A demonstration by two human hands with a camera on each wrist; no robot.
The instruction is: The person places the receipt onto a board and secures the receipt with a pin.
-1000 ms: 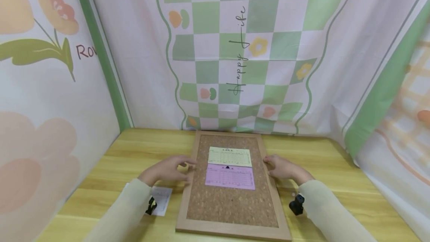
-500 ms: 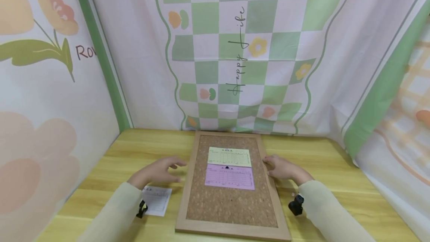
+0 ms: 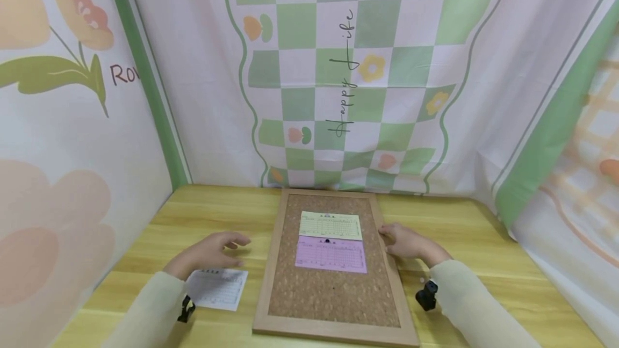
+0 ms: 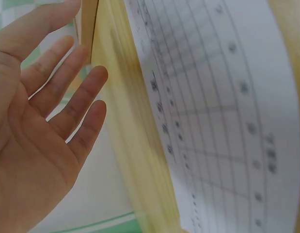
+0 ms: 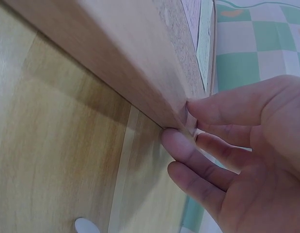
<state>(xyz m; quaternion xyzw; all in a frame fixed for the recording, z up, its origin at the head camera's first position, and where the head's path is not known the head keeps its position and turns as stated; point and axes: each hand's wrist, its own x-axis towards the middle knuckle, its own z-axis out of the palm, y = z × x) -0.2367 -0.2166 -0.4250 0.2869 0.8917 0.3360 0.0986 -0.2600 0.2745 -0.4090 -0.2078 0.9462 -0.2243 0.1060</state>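
Note:
A wood-framed cork board lies on the table, with a yellow-green printed form above a purple one. A black pushpin sits at the purple form's top edge. My right hand grips the board's right frame, thumb on the upper edge and fingers against the side, as the right wrist view shows. My left hand hovers left of the board, fingers spread and holding nothing. Below it lies a white printed form, partly hidden by the hand and sleeve in the head view.
The wooden table ends at a checkered cloth behind the board, with printed curtains on both sides. Near the right wrist a small white round thing lies on the tabletop.
My left hand has drawn away from the board's left edge, moving left to above the white form, and more of that form shows. The right hand has stayed at the frame.

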